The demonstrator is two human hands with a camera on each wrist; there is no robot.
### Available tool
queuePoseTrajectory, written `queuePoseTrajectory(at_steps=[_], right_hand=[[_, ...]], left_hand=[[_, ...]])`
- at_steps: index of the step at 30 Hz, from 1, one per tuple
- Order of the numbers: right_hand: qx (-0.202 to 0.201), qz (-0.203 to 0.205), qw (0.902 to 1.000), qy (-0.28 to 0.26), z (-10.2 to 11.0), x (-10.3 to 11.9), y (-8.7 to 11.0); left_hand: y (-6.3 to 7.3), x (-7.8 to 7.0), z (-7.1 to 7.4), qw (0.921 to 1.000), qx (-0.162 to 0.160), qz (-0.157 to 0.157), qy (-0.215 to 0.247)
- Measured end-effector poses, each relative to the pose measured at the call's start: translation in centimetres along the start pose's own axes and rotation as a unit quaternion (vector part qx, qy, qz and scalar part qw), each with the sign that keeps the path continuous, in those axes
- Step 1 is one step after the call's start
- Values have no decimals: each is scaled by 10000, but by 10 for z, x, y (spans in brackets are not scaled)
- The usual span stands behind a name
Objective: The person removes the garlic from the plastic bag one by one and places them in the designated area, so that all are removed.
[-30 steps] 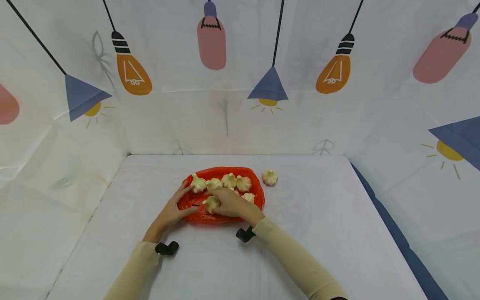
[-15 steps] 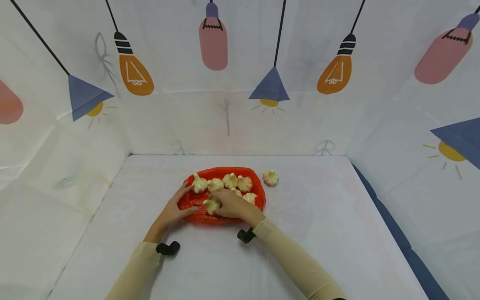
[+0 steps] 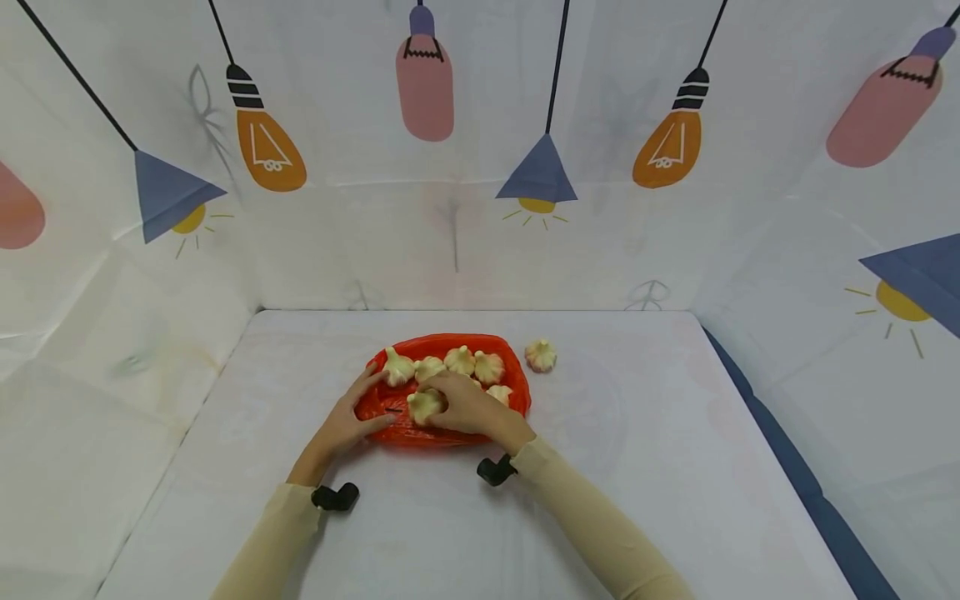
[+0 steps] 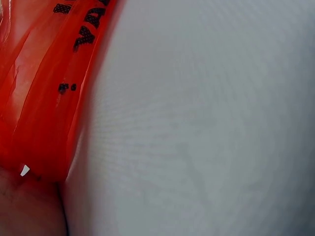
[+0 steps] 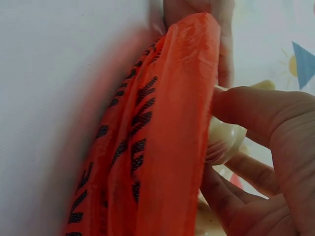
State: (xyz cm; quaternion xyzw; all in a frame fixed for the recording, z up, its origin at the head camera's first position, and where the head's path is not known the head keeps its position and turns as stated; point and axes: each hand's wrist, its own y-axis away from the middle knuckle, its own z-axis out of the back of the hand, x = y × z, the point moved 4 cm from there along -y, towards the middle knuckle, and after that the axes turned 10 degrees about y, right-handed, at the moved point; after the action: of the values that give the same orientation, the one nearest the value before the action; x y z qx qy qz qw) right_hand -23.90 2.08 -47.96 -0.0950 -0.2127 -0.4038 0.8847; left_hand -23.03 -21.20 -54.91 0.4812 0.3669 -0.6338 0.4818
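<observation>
A red plastic bag (image 3: 408, 433) with black print lies spread like a shallow bowl, several garlic bulbs (image 3: 460, 360) inside it. My left hand (image 3: 347, 422) holds its left end, thumb over the near rim and fingers along the far left side. The right hand (image 3: 474, 408) reaches in from the right and pinches a garlic bulb (image 3: 423, 407) between thumb and fingers, near the bag's middle. In the right wrist view that bulb (image 5: 224, 142) shows behind the red wall, partly hidden. The left wrist view catches only the bag's printed side (image 4: 54, 103) and a bit of hand.
One garlic bulb (image 3: 540, 356) lies on the white table (image 3: 637, 467), right of the bag. Behind and at both sides stand white sheets (image 3: 480, 258) printed with lamps. A dark blue strip (image 3: 780, 458) runs along the table's right edge.
The right hand with its garlic bulb has shifted slightly to the right and up. My left hand stays in place on the bag's left end.
</observation>
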Motion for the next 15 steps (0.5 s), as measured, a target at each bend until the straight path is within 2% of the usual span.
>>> queuePoseTrajectory(at_steps=[9, 15], right_hand=[[-253, -14, 9987, -433, 12, -1, 7], [-461, -87, 9956, -807, 29, -2, 15]], left_hand=[[0, 1, 0, 9999, 27, -112, 51], [0, -1, 0, 9999, 18, -99, -6]])
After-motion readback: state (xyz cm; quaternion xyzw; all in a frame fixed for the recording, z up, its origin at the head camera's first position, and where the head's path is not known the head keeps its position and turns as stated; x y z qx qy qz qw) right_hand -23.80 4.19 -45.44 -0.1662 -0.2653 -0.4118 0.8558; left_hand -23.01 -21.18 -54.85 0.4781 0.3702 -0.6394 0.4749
